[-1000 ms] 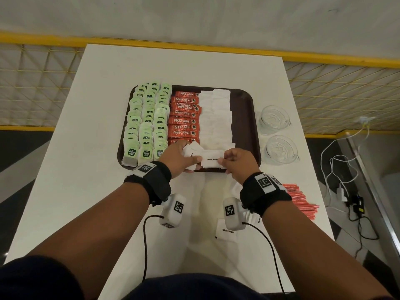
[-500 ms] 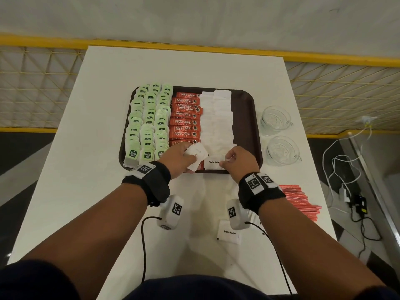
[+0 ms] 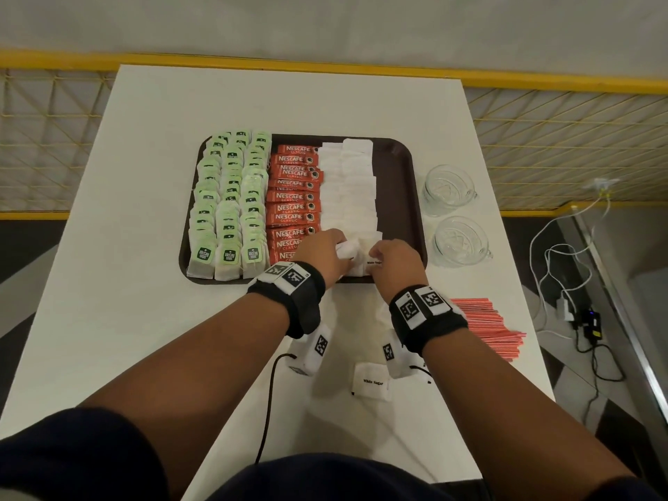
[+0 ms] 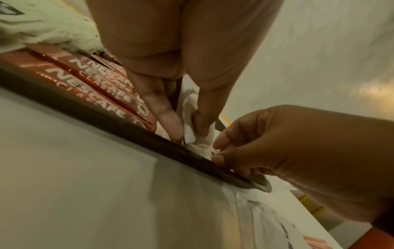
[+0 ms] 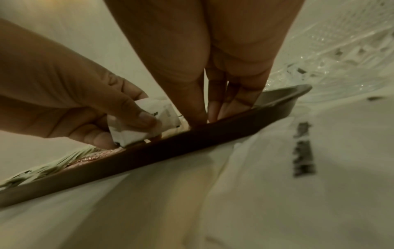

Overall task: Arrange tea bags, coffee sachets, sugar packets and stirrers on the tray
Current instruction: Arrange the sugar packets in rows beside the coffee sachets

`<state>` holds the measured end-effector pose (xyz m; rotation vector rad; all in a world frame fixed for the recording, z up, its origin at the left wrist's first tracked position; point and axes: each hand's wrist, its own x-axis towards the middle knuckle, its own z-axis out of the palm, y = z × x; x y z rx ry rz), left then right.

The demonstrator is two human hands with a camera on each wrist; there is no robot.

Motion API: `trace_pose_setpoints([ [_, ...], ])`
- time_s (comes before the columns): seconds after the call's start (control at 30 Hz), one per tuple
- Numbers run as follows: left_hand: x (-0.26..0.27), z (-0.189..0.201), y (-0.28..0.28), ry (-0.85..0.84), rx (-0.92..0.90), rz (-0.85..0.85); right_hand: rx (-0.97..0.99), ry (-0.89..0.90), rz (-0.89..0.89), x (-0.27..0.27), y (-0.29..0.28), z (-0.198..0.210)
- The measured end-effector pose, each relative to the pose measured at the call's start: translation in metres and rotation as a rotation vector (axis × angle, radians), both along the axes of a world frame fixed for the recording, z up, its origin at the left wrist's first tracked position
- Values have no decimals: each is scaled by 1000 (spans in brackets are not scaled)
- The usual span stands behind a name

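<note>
Both hands have advanced over the brown tray (image 3: 405,197), past its near rim. My left hand (image 3: 320,253) pinches a crumpled white sugar packet (image 5: 147,124); my right hand (image 3: 394,260) pinches a second packet (image 3: 372,262), printed "White Sugar", at the sugar column's near end.

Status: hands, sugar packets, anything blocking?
Left hand pinches a sugar packet over the tray near edge. Right hand fingertips on a second packet there, grip unclear. Loose packet and stirrers left on the table. Nothing blocking.
</note>
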<state>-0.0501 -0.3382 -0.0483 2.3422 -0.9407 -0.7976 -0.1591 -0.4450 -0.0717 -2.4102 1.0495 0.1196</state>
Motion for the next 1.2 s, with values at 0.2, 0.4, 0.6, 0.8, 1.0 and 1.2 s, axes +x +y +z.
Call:
trace_pose_setpoints([
  [0.2,0,1,-8,-14,31,35,-13,-9,0,6,-3,1],
  [0.4,6,-1,-15,-10,18,56,-56,-11,15,16,-7,1],
  [0.6,13,-4,-19,-24,7,65,-56,-19,2,23,-9,1],
  [0.8,22,-12,-13,-1,-3,49,40,-56,-35,21,-17,5],
  [1.0,25,-15,-10,56,-23,-11,328,-204,-53,12,-16,17],
  [1.2,19,-13,-5,249,-102,-2,414,-258,-165,0,-21,14],
])
